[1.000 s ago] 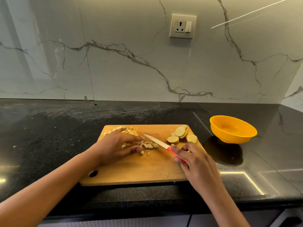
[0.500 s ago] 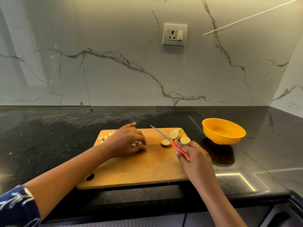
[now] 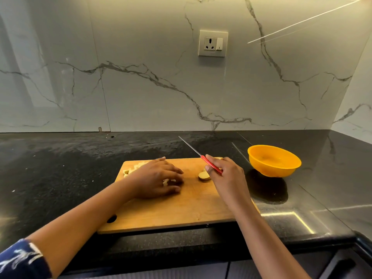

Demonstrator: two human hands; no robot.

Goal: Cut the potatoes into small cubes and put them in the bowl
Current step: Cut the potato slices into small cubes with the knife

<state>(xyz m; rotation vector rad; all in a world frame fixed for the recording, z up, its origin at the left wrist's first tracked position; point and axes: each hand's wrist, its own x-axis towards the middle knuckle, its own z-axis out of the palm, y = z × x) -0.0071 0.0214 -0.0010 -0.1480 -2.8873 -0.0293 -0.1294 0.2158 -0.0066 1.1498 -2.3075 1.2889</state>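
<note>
**Hands apart: one over the cubes, one lifting the knife away**

Left hand (image 3: 159, 178) lies palm down on the cutting board (image 3: 171, 210), just left of the frame's centre. Its fingers are loosely bent over a few potato cubes (image 3: 167, 181) that peek out under them. As far as I can see it covers them rather than pinches them, I'd say to herd them together. More cut pieces (image 3: 130, 170) sit at the board's upper left corner, out of the cutting area.

My right hand (image 3: 225, 176) is wrapped round the red handle of the knife (image 3: 200, 155). The blade is raised off the board and points up and left toward the wall, probably to keep the edge clear of my other fingers. Uncut potato slices (image 3: 203, 175) wait just beside that hand, partly hidden by it.

The orange bowl (image 3: 271, 171) stands on the black bench (image 3: 60, 178) right of centre, near the board's right end, a short carry from it. No potato shows inside it, so I judge the filling has not yet begun.
</note>
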